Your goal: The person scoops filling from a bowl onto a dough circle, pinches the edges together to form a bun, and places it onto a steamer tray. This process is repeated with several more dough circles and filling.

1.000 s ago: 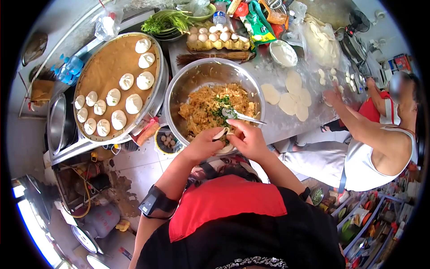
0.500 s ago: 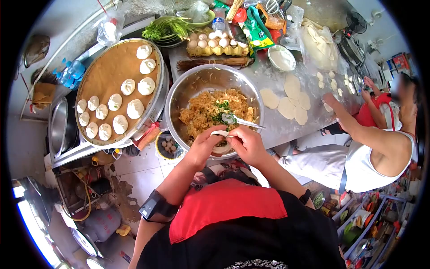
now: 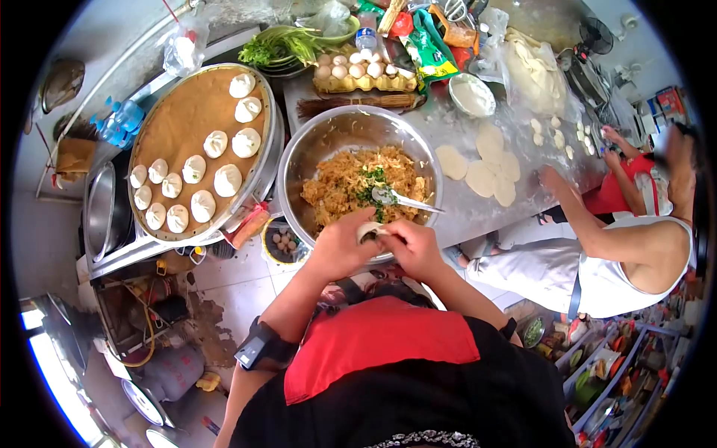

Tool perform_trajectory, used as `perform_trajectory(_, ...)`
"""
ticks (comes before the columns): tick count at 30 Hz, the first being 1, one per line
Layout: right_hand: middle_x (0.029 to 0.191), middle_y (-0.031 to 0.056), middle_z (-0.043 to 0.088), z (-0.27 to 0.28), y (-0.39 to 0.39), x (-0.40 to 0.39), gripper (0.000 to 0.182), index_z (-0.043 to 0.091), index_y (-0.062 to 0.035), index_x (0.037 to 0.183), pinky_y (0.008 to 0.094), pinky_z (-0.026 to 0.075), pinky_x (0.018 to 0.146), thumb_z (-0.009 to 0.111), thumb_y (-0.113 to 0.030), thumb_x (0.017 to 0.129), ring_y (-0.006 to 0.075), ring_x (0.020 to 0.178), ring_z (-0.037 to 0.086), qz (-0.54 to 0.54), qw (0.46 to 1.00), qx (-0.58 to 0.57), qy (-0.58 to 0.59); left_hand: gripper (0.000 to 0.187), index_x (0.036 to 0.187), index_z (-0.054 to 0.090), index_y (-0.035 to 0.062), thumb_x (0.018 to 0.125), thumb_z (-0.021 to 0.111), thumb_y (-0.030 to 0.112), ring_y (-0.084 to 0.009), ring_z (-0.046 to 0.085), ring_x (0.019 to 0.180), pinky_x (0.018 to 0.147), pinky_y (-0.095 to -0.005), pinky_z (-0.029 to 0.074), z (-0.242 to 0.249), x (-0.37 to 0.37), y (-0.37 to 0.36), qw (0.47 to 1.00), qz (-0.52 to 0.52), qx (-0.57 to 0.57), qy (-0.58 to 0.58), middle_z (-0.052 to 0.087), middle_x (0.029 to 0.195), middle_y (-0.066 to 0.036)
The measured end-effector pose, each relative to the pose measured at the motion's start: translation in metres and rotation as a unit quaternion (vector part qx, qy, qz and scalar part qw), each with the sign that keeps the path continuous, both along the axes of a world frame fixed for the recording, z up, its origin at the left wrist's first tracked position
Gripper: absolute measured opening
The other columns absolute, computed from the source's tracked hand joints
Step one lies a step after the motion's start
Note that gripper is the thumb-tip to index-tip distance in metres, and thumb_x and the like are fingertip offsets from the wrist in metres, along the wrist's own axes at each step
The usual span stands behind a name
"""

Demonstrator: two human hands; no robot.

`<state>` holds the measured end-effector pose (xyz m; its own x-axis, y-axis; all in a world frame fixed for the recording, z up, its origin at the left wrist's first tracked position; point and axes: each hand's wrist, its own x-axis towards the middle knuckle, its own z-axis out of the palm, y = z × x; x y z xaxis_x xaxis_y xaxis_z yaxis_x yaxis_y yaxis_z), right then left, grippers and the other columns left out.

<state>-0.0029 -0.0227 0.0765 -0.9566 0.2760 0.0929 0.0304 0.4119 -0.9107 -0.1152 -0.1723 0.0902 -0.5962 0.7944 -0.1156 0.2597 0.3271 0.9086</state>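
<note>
White dough (image 3: 369, 228), unsealed, is grasped by the left fingers (image 3: 354, 221) and right fingers (image 3: 402, 233), with pleated buns (image 3: 227, 180) shaped and flat rounds (image 3: 480, 179) unfilled.

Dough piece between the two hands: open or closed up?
Open: darker filling shows inside the pale rim of the dough, which the left hand and right hand hold between them.

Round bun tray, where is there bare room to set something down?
The tray is barest across its upper left, above the lower-left buns and left of the upper-right buns. It's crowded among the lower-left buns, which sit close together.
</note>
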Motion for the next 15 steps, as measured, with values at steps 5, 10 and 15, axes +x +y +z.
perform_trajectory(5, 0.068, 0.0031, 0.057, 0.02, -0.005, -0.009, 0.012, 0.06, -0.0022, 0.093, 0.0245, 0.042, 0.054, 0.063, -0.008, 0.084, 0.0064, 0.059, 0.052, -0.027, 0.982, -0.166, -0.081, 0.056, 0.114, 0.056, -0.0008, 0.098, 0.024, 0.042, -0.0222, 0.06, 0.094, 0.086, -0.035, 0.048, -0.026, 0.01, 0.017, 0.787, 0.169, 0.164, -0.571, 0.062, 0.103, -0.011)
perform_trajectory(10, 0.08, 0.0086, 0.064, 0.028, 0.002, -0.011, 0.013, 0.06, -0.0031, 0.092, 0.0294, 0.047, 0.059, 0.065, -0.009, 0.081, 0.0149, 0.065, 0.06, 0.063, 0.997, 0.033, -0.009, 0.063, 0.108, 0.058, 0.0006, 0.098, 0.018, 0.048, -0.02, 0.06, 0.09, 0.083, -0.0337, 0.049, -0.027, 0.005, 0.014, 0.812, 0.105, 0.101, -0.565, 0.062, 0.1, -0.01)
perform_trajectory(15, 0.074, 0.0115, 0.056, 0.023, 0.003, -0.01, 0.014, 0.061, -0.0052, 0.092, 0.0387, 0.045, 0.063, 0.062, -0.015, 0.082, 0.03, 0.071, 0.057, 0.142, 0.986, 0.089, -0.004, 0.073, 0.114, 0.057, 0.0004, 0.096, 0.018, 0.059, -0.0185, 0.058, 0.096, 0.09, -0.0314, 0.044, -0.02, -0.004, 0.016, 0.836, 0.041, 0.002, -0.548, 0.062, 0.105, -0.011)
